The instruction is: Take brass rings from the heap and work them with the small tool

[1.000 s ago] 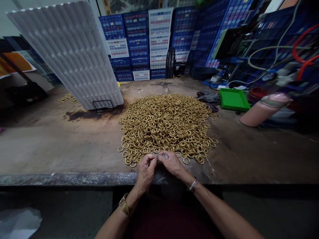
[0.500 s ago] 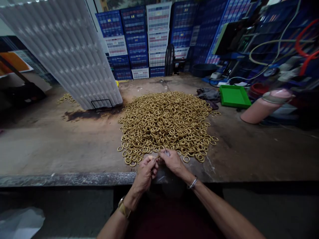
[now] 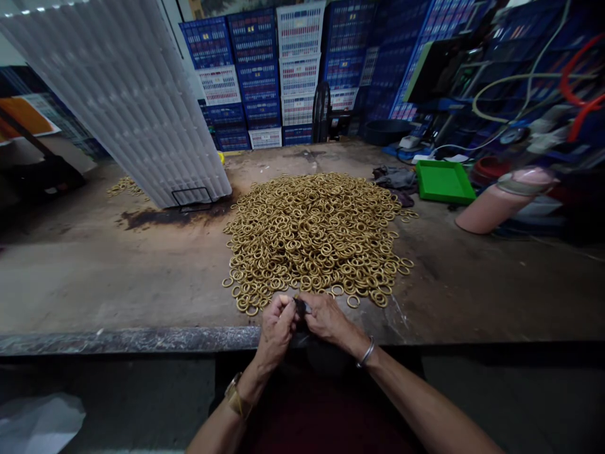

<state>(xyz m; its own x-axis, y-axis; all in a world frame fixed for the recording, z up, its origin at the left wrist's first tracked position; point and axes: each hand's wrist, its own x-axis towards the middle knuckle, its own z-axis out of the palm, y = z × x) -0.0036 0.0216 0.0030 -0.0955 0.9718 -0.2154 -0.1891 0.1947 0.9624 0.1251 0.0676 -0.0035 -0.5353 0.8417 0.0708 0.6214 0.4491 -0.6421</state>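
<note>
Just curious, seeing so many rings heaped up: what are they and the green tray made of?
Rings: probably metal, perhaps brass, with a satin finish, going by their golden sheen. Green tray: likely smooth plastic, judging by its even, bright colour.

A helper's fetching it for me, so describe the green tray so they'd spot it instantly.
On the worktable, find the heap of gold-coloured rings. Right of its far side, between a dark crumpled cloth and a pink container, lies the tray. It's shallow and rectangular, its bright green setting it apart from both.
</note>
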